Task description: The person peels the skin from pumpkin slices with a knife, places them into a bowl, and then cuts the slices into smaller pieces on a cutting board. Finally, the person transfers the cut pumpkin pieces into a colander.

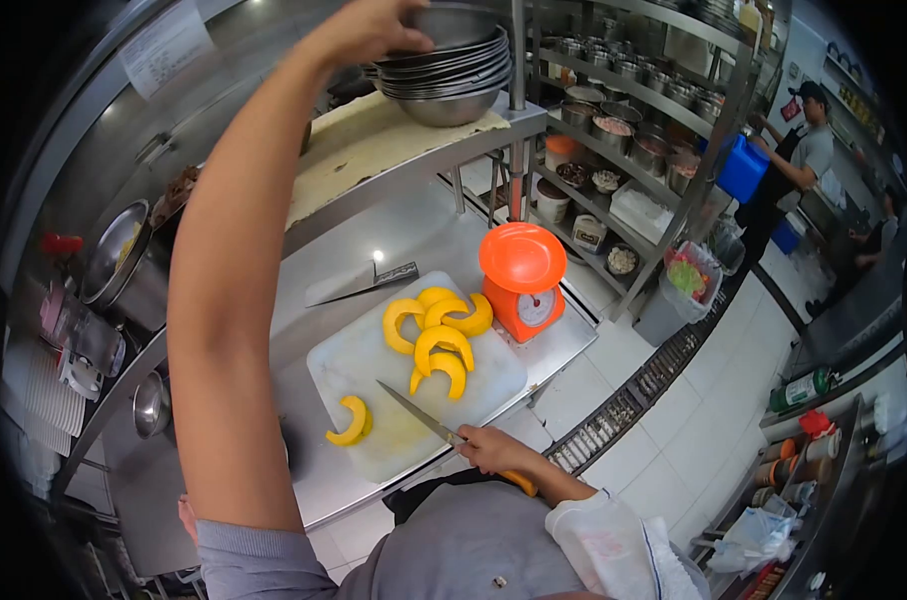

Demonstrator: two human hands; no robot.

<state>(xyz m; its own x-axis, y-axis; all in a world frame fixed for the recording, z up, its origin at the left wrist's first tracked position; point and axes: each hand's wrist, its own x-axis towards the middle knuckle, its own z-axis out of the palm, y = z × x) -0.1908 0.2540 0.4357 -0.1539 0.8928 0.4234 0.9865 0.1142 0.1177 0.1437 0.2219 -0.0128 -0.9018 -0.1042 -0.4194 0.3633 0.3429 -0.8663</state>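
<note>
Up at the shelf, my left hand (366,30) has its fingers closed on the rim of the top metal bowl (459,28) in a nested stack. My right hand (494,450) grips a kitchen knife (419,412) by its handle, the blade pointing left over the white cutting board (499,385). Several curved slices of yellow pumpkin (444,345) are piled on the board beyond the knife. A separate pumpkin slice (352,422) lies near the board's left edge. Behind the board, a cleaver (359,283) rests flat on the steel counter.
An orange kitchen scale (522,280) stands at the board's right corner. The steel shelf (374,180) overhangs the counter's back. A rack (634,170) of containers stands beyond, and a bin (686,285) stands beside a floor drain (624,410). A person (799,150) holds a blue container at right.
</note>
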